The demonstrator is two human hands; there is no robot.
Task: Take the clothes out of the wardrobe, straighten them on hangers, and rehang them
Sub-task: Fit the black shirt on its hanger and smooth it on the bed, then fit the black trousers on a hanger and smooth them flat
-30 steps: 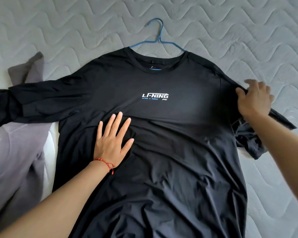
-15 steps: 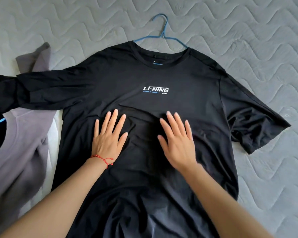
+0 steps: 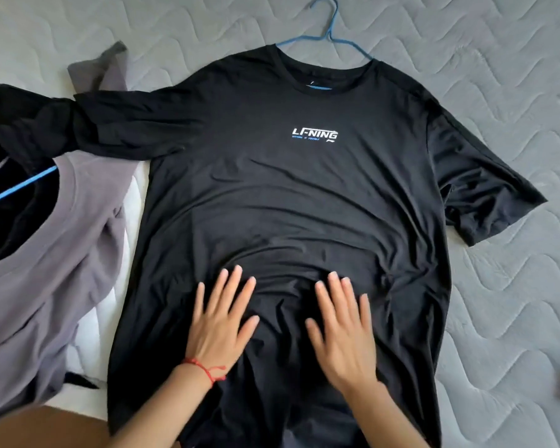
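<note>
A black T-shirt [image 3: 288,195] with a white chest logo lies face up on a quilted grey mattress [image 3: 498,76]. A blue hanger [image 3: 328,30] sits inside its neck, with the hook pointing away from me. My left hand [image 3: 222,321], a red string at its wrist, lies flat with fingers spread on the shirt's lower front. Beside it my right hand [image 3: 343,324] also rests flat and spread on the fabric. Neither hand grips anything. Wrinkles bunch just above my fingertips. The shirt's left sleeve lies over other clothes.
A grey T-shirt [image 3: 46,270] lies at the left, with a second blue hanger [image 3: 17,189] showing in its neck over dark cloth. Another black garment [image 3: 17,124] sits at the far left. Bare mattress stretches along the right side and the top.
My right hand left the right sleeve and came to the shirt's front beside the left hand. Both hands have since slid down the shirt toward me, and the sleeve now lies flat.
</note>
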